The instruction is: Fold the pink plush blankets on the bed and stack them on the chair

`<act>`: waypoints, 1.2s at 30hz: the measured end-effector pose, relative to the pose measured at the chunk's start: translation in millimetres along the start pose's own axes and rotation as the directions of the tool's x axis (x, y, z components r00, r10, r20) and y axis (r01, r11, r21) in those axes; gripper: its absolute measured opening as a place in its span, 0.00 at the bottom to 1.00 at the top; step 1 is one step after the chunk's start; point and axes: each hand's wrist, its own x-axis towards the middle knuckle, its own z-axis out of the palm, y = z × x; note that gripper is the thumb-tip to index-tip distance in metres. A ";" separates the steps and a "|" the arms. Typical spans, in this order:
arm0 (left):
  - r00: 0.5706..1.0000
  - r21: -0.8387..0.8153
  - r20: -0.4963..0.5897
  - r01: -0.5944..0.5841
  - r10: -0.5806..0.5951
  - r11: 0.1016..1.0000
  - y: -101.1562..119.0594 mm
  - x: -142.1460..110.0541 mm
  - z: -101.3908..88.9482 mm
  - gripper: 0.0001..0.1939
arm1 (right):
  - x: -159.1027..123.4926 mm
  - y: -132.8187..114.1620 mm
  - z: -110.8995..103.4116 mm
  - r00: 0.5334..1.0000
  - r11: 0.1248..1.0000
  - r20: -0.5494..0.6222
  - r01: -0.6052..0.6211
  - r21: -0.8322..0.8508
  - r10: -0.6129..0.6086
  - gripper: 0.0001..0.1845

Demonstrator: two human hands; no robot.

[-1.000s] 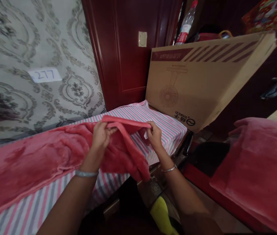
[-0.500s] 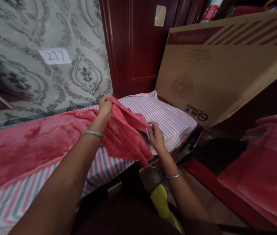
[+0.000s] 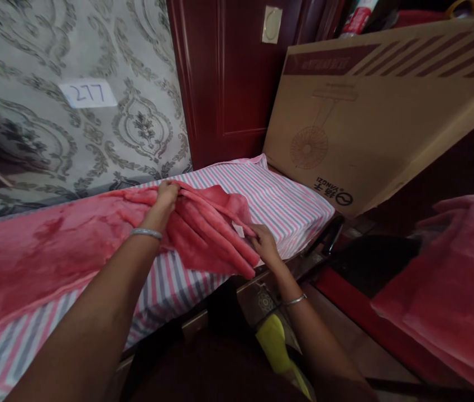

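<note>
A plush red blanket [image 3: 52, 240] lies along a pad covered with a striped sheet [image 3: 291, 206] in pink, grey and white. Its right end is bunched into folds between my hands. My left hand [image 3: 167, 195] is closed on the blanket's far edge, near the wall. With closed fingers my right hand [image 3: 265, 244] grips the near right corner, its fingertips partly hidden by the cloth. A small white tag [image 3: 239, 229] shows on the blanket just left of my right hand. Both wrists wear bracelets.
Behind the pad are a patterned wall with a paper marked 277 [image 3: 88, 93] and a dark red door [image 3: 240, 72]. A large cardboard box [image 3: 366, 111] leans at the right. Another red cloth [image 3: 450, 290] hangs at lower right. A yellow-green item [image 3: 273, 340] lies below.
My left hand has moved left and slightly down with the blanket edge. My right hand has lowered slightly, pulling its corner; the white tag has come into view.
</note>
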 end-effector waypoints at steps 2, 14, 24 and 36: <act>0.988 0.145 -0.034 -0.141 0.148 0.979 6.2 -17.7 -5.0 0.14 | -0.3 2.0 5.4 0.997 0.999 -0.060 -0.043 0.007 0.043 0.18; 0.438 0.354 0.898 -0.764 0.031 0.540 -47.5 -181.7 35.2 0.10 | -8.6 11.8 11.7 0.988 0.993 -0.101 -0.118 0.014 0.119 0.19; 0.534 0.500 0.844 -0.816 0.051 0.289 -42.6 -185.1 8.0 0.12 | -1.3 -5.3 14.4 0.954 0.956 -0.165 -0.219 0.196 0.252 0.17; 0.435 0.259 0.883 -0.763 0.174 0.593 -31.9 -166.2 5.0 0.14 | 17.8 -37.0 -11.2 0.947 0.717 0.068 -0.284 0.637 0.314 0.24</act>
